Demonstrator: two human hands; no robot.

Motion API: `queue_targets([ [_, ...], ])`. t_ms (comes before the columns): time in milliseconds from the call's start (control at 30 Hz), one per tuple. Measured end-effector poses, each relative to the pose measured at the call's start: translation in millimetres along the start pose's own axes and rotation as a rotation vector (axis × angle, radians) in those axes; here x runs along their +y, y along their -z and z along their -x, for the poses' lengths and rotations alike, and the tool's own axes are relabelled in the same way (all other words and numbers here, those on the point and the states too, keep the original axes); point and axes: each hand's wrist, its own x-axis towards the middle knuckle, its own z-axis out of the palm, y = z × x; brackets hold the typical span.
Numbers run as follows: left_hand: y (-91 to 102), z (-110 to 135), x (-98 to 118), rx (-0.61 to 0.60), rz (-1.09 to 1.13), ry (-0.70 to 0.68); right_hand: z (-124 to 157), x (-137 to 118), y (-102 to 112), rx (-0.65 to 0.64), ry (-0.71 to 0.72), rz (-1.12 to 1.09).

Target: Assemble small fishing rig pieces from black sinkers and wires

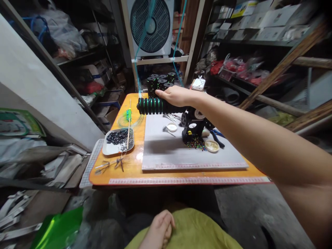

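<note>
My right hand (pixel 178 96) reaches across the table, over a horizontal row of black ribbed rings (pixel 151 105) wound with shiny green strands. Its thumb lies along the top of the row; the other fingers are hidden, so I cannot tell whether they grip it. Just behind it stand several black spools with grey ends (pixel 162 81) and green flecks. A black machine (pixel 193 129) is below the wrist, with loose multicoloured beads (pixel 195 142) at its foot. On my lap rests my left hand (pixel 163 226), fingers curled in, with nothing visible in it.
A white tray (pixel 105 148) of dark beads, with a stick (pixel 128 136) across it, sits at the table's left. A grey-white board (pixel 168 157) bears small white dishes (pixel 212 146) and tools. Turquoise strands (pixel 138 58) hang before a fan (pixel 150 27). Loaded shelves flank the table.
</note>
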Motion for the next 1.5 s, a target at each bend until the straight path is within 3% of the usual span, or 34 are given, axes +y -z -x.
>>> queue_targets([
  [133,10.7,-6,-14,0.034,-0.126,-0.023,0,0,0,0.002,-0.001,-0.002],
  [267,13.5,3,3,0.031,-0.272,-0.029,0,0,0,0.008,-0.004,-0.005],
  [367,11.5,22,41,-0.043,-0.350,-0.013,1,-1,1,0.006,-0.005,-0.002],
  [467,12.1,45,95,-0.094,-0.337,-0.066,2,-2,2,-0.003,-0.004,0.005],
  [533,15.7,54,133,-0.038,-0.273,-0.213,2,-3,2,-0.010,0.000,0.009],
  [600,20.8,53,171,0.142,-0.206,-0.458,1,-2,1,-0.014,0.007,0.013],
  [700,26.2,32,220,0.382,-0.106,-0.795,0,-1,1,-0.015,0.014,0.014],
  [767,25.8,9,247,0.436,-0.051,-0.868,0,0,0,-0.017,0.016,0.014],
  [933,9.8,-42,291,0.297,0.038,-0.717,1,-2,1,-0.012,0.000,0.011],
  [1133,-12.7,-58,298,0.073,0.084,-0.568,4,-5,2,-0.007,-0.015,0.008],
  [1300,-18.6,-40,270,-0.004,0.115,-0.493,4,-4,2,-0.008,-0.011,0.001],
  [1500,-13.7,-14,230,-0.065,0.160,-0.306,1,-1,0,-0.008,-0.004,0.001],
])
